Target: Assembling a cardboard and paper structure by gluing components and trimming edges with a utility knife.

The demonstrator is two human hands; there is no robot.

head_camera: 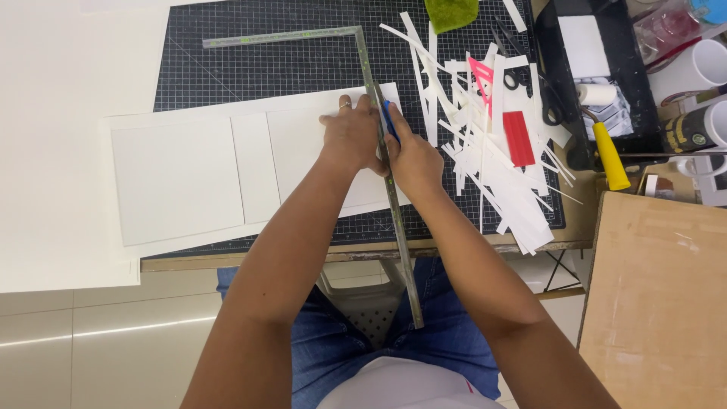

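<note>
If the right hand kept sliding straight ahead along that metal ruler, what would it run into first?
Probably the square ruler's corner. The right hand, holding a blue cutter, points up the blade over white sheet and cutting mat.

White paper sheet [227,163] on a black, white-gridded cutting mat [250,64]; blue knife [389,120], red card [518,138].

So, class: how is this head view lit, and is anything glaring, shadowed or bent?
Head view: even, soft overhead light; faint glare streak on the floor tiles; only slight shadow beside the left hand on white card; metal square stays sharp, no obvious bending.
</note>
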